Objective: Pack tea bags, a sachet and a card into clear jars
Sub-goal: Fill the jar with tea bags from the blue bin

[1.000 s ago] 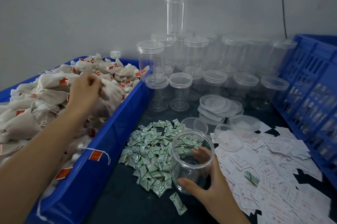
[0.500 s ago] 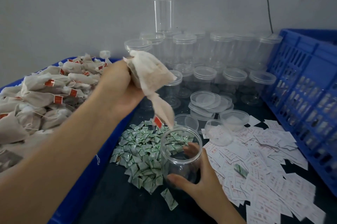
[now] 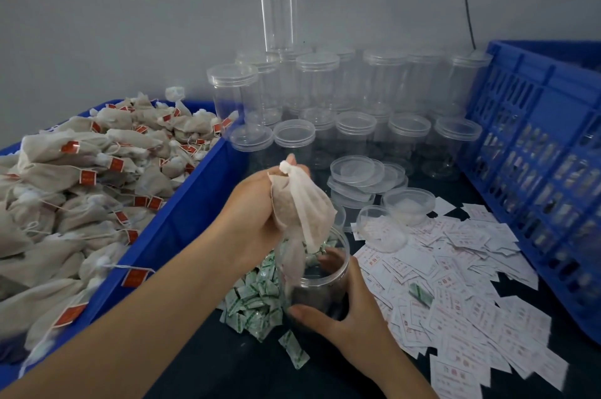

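Tea bags (image 3: 304,203), in the blue bin (image 3: 182,219) a second ago, now clutched in the left hand (image 3: 253,206) and dangling into the clear jar (image 3: 325,294), right hand (image 3: 357,314) wrapped round it, first item going in, sachet (image 3: 294,350) and card (image 3: 455,327) to come.

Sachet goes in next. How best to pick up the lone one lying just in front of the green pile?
Come straight down from above and pinch the lone sachet across its two long edges near the middle. It lies flat on the dark table with nothing over it, so only its thin edges offer a hold.
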A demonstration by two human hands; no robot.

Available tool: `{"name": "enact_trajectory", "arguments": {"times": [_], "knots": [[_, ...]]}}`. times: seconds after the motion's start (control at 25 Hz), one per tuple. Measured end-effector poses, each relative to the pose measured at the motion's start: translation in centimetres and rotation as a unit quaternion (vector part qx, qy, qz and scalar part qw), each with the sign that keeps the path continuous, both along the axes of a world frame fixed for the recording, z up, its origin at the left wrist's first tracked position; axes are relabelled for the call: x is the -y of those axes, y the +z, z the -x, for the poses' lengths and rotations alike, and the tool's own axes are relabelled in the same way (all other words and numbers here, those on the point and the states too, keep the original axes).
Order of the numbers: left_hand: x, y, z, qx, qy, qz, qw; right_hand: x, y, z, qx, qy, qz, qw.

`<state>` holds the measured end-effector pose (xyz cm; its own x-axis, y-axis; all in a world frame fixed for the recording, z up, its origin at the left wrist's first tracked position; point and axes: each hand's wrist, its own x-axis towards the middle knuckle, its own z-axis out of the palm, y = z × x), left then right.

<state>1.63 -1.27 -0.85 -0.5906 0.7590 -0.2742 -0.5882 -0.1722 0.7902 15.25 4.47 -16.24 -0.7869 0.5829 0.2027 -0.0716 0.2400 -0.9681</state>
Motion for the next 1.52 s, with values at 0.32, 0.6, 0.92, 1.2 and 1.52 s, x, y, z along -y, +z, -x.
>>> {"name": "enact_trajectory", "arguments": {"times": [0.32,0.6,0.92,1.2,1.52], "knots": [[0.5,-0.2,0.0,-0.279,-0.068,-0.015,0.958,0.2,0.4,-0.1,-0.001,0.009,0.002,1.0],[1.5,-1.0,0.3,-0.65,-0.098,0.059,0.752,0.1,0.2,0.0,0.0,0.007,0.003,1.0],[1.7,-1.0,1.2,-0.733,-0.176,0.208,0.623,0.1,0.0,0.0,0.005,0.005,0.003,1.0],[2.1,1.4,0.8,-0.543,-0.202,0.087,0.81,0.0,-0.1,0.1,0.008,0.011,0.009,1.0],[3.4,1.4,6.2,-0.701,-0.073,0.17,0.689,0.2,0.0,0.1,-0.01,0.01,0.013,1.0]]}}
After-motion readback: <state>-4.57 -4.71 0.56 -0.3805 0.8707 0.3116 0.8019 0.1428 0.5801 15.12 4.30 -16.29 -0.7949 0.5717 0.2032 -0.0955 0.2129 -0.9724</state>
